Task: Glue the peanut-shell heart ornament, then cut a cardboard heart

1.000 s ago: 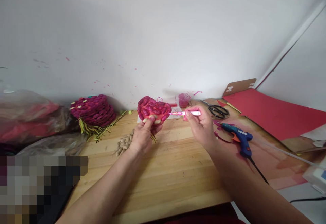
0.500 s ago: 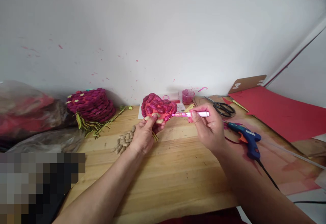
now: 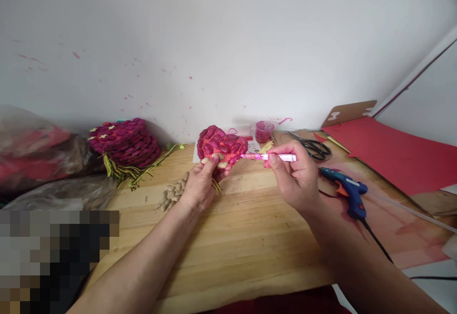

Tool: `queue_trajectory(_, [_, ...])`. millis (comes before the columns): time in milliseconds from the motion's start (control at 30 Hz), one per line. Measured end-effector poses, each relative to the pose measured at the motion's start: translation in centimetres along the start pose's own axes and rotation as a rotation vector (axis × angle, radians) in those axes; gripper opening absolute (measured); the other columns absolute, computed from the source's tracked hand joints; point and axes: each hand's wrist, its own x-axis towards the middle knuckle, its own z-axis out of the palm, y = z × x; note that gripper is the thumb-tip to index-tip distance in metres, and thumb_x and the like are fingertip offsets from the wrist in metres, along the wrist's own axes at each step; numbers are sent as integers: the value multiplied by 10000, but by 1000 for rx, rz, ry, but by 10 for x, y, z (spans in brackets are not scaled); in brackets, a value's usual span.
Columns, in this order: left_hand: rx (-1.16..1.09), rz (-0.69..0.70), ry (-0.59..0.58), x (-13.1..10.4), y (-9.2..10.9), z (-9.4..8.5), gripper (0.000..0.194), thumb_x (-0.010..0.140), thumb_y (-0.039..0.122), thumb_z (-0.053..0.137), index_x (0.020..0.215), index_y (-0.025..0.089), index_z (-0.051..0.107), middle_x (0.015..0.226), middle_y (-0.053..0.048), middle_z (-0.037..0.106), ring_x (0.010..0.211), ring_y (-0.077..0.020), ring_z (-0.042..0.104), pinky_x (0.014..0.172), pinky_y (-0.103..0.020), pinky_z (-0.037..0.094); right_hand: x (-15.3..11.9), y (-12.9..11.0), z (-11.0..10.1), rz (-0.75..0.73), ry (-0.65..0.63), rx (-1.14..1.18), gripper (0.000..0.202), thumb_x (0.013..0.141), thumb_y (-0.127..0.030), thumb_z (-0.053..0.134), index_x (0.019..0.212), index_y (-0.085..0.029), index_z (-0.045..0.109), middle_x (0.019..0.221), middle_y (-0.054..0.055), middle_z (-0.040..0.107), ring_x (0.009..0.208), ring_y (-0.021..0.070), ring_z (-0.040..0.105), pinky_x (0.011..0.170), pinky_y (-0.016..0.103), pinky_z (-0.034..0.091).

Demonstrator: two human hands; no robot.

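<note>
Left hand (image 3: 204,180): thumb and fingers pinching lower edge of lumpy magenta heart-shaped peanut piece (image 3: 221,141), above pale wooden tabletop (image 3: 235,228). Right hand (image 3: 295,176): narrow grip on slim white pink-stained pen-like tool (image 3: 285,157), tip at piece's lower right.

A magenta peanut heart (image 3: 222,138), pale at bottom, meets a level white-handled brush (image 3: 260,157).

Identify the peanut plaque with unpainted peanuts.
The heart in the left hand: pale peanuts show at its lower edge; those visible in the stack are magenta.
</note>
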Motion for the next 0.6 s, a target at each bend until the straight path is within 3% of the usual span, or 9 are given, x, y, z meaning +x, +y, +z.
queue_trajectory(467, [4, 14, 5, 0, 3, 2, 141, 788, 222, 792, 812, 129, 689, 684, -34, 737, 574, -112, 690, 582, -193, 596, 0, 3, 2, 48, 20, 43, 112, 954, -350, 630, 951, -241, 604, 813, 11, 679, 746, 175, 655, 715, 334, 492])
queue_trajectory(600, [4, 3, -6, -2, 0, 3, 147, 791, 234, 793, 824, 135, 690, 684, -29, 734, 585, -113, 693, 583, -189, 595, 1, 3, 8, 130, 51, 124, 151, 948, -378, 639, 938, -235, 595, 783, 4, 684, 722, 163, 653, 683, 315, 497])
